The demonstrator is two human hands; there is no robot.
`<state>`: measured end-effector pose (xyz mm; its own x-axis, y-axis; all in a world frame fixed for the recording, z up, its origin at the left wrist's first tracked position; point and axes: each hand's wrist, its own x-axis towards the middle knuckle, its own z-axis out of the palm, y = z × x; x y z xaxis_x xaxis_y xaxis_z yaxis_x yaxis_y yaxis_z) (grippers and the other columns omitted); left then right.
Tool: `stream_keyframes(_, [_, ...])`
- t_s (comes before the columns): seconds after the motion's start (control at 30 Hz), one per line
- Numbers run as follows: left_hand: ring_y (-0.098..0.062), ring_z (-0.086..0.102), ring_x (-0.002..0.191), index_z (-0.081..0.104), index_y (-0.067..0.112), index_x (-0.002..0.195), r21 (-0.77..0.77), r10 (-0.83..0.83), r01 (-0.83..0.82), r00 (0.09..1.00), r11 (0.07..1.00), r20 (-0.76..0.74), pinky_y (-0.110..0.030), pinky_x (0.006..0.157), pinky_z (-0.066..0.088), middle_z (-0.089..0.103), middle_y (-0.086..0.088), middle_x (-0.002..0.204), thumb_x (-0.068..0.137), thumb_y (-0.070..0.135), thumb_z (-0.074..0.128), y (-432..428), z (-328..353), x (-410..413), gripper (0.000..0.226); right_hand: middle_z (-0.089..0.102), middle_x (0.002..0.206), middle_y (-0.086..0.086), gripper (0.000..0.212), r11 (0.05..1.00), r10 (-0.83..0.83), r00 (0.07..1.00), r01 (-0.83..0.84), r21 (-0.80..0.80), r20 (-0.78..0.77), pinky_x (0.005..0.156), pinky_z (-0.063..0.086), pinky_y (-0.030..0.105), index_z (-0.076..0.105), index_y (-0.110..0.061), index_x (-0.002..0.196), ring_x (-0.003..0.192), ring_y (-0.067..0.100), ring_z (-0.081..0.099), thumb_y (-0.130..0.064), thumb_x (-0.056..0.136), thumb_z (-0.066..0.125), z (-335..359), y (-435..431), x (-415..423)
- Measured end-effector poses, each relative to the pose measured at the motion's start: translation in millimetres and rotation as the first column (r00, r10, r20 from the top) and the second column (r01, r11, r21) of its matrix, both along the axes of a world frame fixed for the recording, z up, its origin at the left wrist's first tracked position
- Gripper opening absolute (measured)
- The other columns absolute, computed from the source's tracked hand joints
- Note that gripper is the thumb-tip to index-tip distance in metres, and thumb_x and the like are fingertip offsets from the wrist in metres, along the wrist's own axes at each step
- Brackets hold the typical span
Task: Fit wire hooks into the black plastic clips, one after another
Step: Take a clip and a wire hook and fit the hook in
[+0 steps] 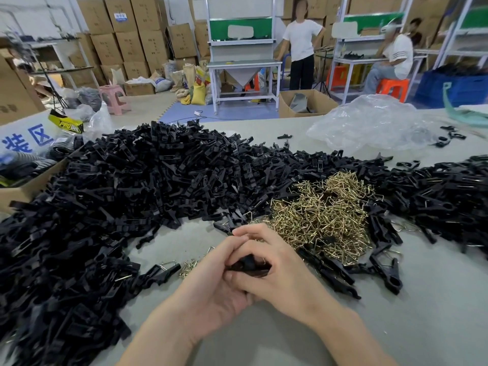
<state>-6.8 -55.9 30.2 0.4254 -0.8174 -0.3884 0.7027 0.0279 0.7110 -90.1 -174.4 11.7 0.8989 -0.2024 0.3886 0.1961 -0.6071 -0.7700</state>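
From the head view we see both our hands joined low in the middle of the grey bench (pixel 396 299). Our left hand (pixel 211 283) cups from below and our right hand (pixel 280 270) folds over it from the right; the grip of both is clamped together on one black clip (pixel 248 264), most of it hidden by fingers. A thin bit of wire (pixel 263 260) shows at the clip's right side, against the right hand; we cannot tell how far it sits in the clip.

Just beyond the hands, to the right, lies the heap of brass-coloured wire hooks (pixel 322 215). A big pile of black clips (pixel 132 186) fills the left and far middle of the bench and runs on around the hooks to the right edge. A few clips with wire showing (pixel 383 268) lie near on the right, another (pixel 161 270) near on the left beside some loose hooks (pixel 188 268). A crumpled clear plastic bag (pixel 375 122) sits far right, and an open cardboard box (pixel 23 180) stands at the left edge.
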Motion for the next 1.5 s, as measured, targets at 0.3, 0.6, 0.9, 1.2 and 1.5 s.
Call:
stream_keyframes(0.3, [-0.018, 0.063, 0.083, 0.072, 0.019, 0.095, 0.034, 0.062, -0.068, 0.986, 0.997, 0.154, -0.030, 0.066, 0.057, 0.062, -0.008, 0.088, 0.093, 0.033, 0.061, -9.8, -5.1, -8.9, 0.018, 0.053, 0.125, -0.017, 0.018, 1.000, -0.006, 1.000, 0.005, -0.027, -0.006, 0.087, 0.045, 0.021, 0.063, -0.024, 0.084, 0.112, 0.008, 0.057, -0.017, 0.076, 0.077, -0.1, 3.5, 1.6])
stream_keyframes(0.6, [-0.014, 0.056, 0.067, 0.067, 0.019, 0.077, 0.054, 0.083, -0.098, 0.970, 0.994, 0.230, -0.027, 0.059, 0.049, 0.055, -0.005, 0.073, 0.095, 0.034, 0.056, -12.6, -5.3, -11.6, 0.027, 0.050, 0.124, -0.022, 0.017, 1.000, -0.007, 1.000, 0.007, -0.031, -0.011, 0.079, 0.048, 0.025, 0.061, -0.026, 0.087, 0.098, 0.009, 0.059, -0.031, 0.075, 0.072, -4.1, 3.0, 2.0])
stream_keyframes(0.9, [-0.028, 0.062, 0.092, 0.075, 0.012, 0.111, -0.031, 0.019, -0.014, 0.985, 0.999, 0.171, -0.047, 0.092, 0.047, 0.067, -0.020, 0.108, 0.093, 0.055, 0.047, -8.8, -0.6, -5.3, 0.055, 0.047, 0.132, -0.018, 0.026, 0.960, -0.164, 0.979, 0.187, -0.207, 0.119, 0.100, 0.046, 0.026, 0.068, -0.033, 0.111, 0.124, 0.004, 0.049, -0.048, 0.092, 0.061, -9.0, -7.0, -5.1])
stream_keyframes(1.2, [-0.026, 0.069, 0.088, 0.064, 0.010, 0.127, 0.010, 0.029, -0.032, 0.973, 0.999, 0.229, -0.044, 0.088, 0.053, 0.072, -0.015, 0.111, 0.088, 0.052, 0.050, -4.9, -10.1, -0.2, 0.059, 0.066, 0.106, -0.022, 0.021, 0.930, -0.368, 0.914, 0.364, 0.055, 0.171, 0.084, 0.051, 0.018, 0.067, -0.038, 0.112, 0.099, 0.001, 0.064, -0.040, 0.090, 0.070, 8.7, -21.2, -34.9])
stream_keyframes(1.5, [-0.011, 0.066, 0.070, 0.072, 0.028, 0.093, 0.052, 0.210, -0.620, 0.342, 0.783, 0.916, -0.040, 0.069, 0.051, 0.074, 0.004, 0.085, 0.101, 0.024, 0.050, 11.6, -1.9, 2.4, 0.024, 0.061, 0.123, 0.013, 0.070, 0.222, -0.740, 0.673, 0.254, 0.941, -0.007, 0.079, 0.060, 0.027, 0.039, -0.001, 0.145, 0.102, 0.019, 0.065, -0.034, 0.092, 0.070, 112.0, -136.8, -85.7])
